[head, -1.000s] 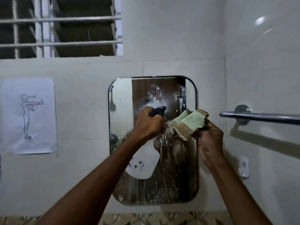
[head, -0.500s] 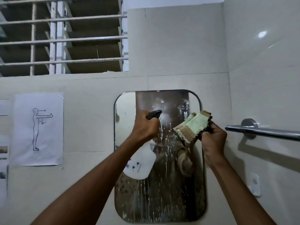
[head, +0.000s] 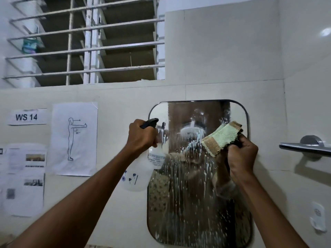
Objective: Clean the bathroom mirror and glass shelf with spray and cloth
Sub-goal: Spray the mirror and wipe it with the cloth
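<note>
A rounded rectangular mirror (head: 193, 208) hangs on the tiled wall, streaked with white spray drops that run down its glass. My left hand (head: 141, 136) grips the neck and black trigger of a translucent white spray bottle (head: 141, 174), held at the mirror's upper left edge with the nozzle toward the glass. My right hand (head: 241, 154) holds a folded green and tan cloth (head: 221, 137) in front of the mirror's upper right part. No glass shelf is in view.
A chrome towel bar (head: 308, 147) juts from the right wall. Papers (head: 74, 138) are taped to the wall left of the mirror. A barred louvre window (head: 86, 42) fills the upper left. A small white hook (head: 318, 219) sits at lower right.
The view has tilted up and to the left. My left hand with the bottle has shifted left toward the mirror's edge. More white spray sits on the upper glass.
</note>
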